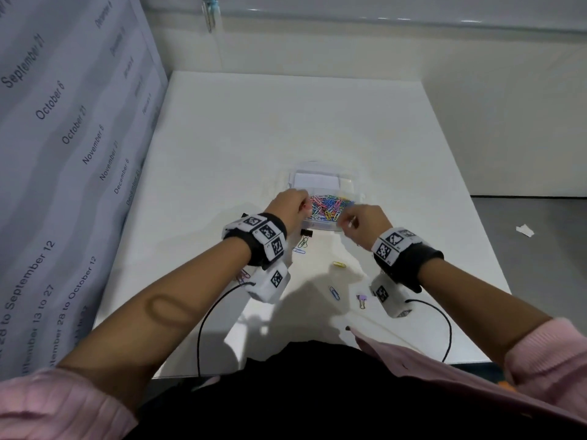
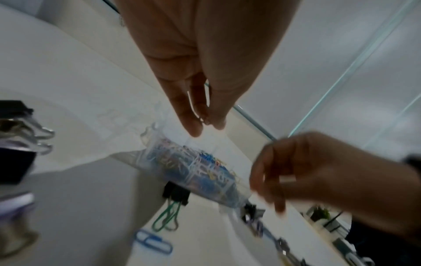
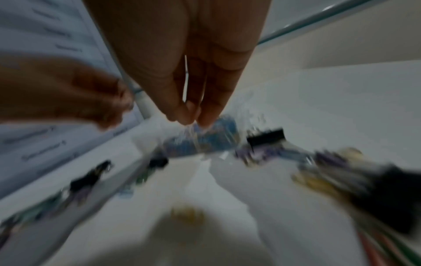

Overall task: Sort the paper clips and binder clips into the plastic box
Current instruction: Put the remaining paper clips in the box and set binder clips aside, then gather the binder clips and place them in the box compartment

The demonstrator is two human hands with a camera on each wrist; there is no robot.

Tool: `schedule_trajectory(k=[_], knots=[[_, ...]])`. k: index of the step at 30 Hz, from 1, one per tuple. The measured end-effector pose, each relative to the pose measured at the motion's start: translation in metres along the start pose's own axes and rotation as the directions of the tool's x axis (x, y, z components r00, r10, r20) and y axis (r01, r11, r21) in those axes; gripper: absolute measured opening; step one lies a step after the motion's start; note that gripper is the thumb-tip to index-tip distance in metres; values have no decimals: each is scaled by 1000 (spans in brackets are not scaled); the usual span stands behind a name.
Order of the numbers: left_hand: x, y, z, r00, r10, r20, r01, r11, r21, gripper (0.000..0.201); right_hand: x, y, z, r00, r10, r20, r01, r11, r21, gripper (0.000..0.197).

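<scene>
Motion blur smears the right wrist view; whether the right hand [image 1: 362,224] pinches anything above the plastic box [image 1: 347,185] is unclear.

One clear plastic box [image 1: 349,182] sits on the table, its near compartment heaped with coloured paper clips [image 1: 328,207] (too many and too tangled to count). In the head view, five loose paper clips show on the table: green [image 1: 304,242], blue [image 1: 299,250], yellow [image 1: 339,264], blue [image 1: 334,293], pink [image 1: 244,275]. Two binder clips show there: black [image 1: 306,232], purple [image 1: 361,300].
</scene>
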State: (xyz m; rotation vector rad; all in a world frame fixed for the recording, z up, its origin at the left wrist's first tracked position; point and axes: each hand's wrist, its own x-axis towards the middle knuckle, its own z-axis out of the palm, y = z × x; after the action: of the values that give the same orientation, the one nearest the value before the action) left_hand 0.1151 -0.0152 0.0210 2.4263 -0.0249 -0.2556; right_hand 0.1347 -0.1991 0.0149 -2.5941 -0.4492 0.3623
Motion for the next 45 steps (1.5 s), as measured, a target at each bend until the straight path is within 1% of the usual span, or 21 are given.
schedule_trajectory(k=[2,3,5,7,10,12,14,16,19,21,23,25,27,28,30,32,33,35,37,41,45], knots=[[7,4,-3,999,-16,-42,13,999,-53,11,-12,6,12,991,22,128,-16,999,-44,15],[10,4,-4,998,-32,-60,27,996,-81,10,-18,9,17,977,45,207,-30,997,-78,12],[14,2,-4,994,-75,-81,64,990,-126,10,-29,13,27,944,94,317,-54,990,-133,26],[16,-1,-2,991,-118,-69,108,984,-140,11,-40,11,36,936,84,343,-44,991,-124,38],[13,-7,3,986,-165,-16,160,970,-183,18,-53,3,44,919,40,391,-11,997,-76,46],[9,-12,5,987,-158,16,158,967,-198,29,-56,-1,46,901,31,433,12,995,-97,46],[4,-15,6,992,-124,0,122,974,-192,34,-56,-2,47,888,17,461,41,992,-116,41],[-3,-17,8,996,-78,-37,70,980,-184,35,-55,-3,45,880,14,475,46,992,-114,33],[-13,-20,14,999,-1,-43,-5,988,-152,38,-54,-3,41,882,11,471,41,994,-99,22],[-18,-22,19,998,32,-52,-39,990,-139,37,-53,-4,40,881,1,473,51,994,-98,20],[-22,-24,22,997,36,-62,-44,990,-137,34,-53,-4,39,871,-6,491,67,992,-108,27],[-26,-24,24,999,30,-26,-33,994,-105,24,-53,-3,39,864,-9,504,77,990,-115,37],[-28,-27,28,998,10,64,-9,1000,-10,20,-54,-1,39,869,-8,495,74,991,-115,38],[-29,-30,30,993,-18,115,12,999,48,25,-54,0,39,874,-9,487,74,991,-114,35],[-28,-35,36,977,-95,189,70,988,136,40,-55,1,38,880,-8,475,64,993,-102,26],[-27,-39,41,968,-140,207,108,982,157,51,-55,2,38,879,4,477,44,995,-89,21],[-27,-40,44,969,-145,203,115,982,153,52,-56,2,37,876,14,483,33,995,-89,20],[-26,-41,47,972,-133,194,108,985,131,48,-55,3,38,871,30,491,17,996,-92,18],[-26,-41,49,976,-113,188,95,991,99,38,-56,5,39,870,35,493,15,995,-96,16],[-28,-43,50,981,-67,180,51,995,90,21,-57,4,39,866,27,500,42,991,-126,14],[-30,-42,49,975,-64,212,31,988,154,20,-57,4,43,859,17,512,76,984,-159,13]])
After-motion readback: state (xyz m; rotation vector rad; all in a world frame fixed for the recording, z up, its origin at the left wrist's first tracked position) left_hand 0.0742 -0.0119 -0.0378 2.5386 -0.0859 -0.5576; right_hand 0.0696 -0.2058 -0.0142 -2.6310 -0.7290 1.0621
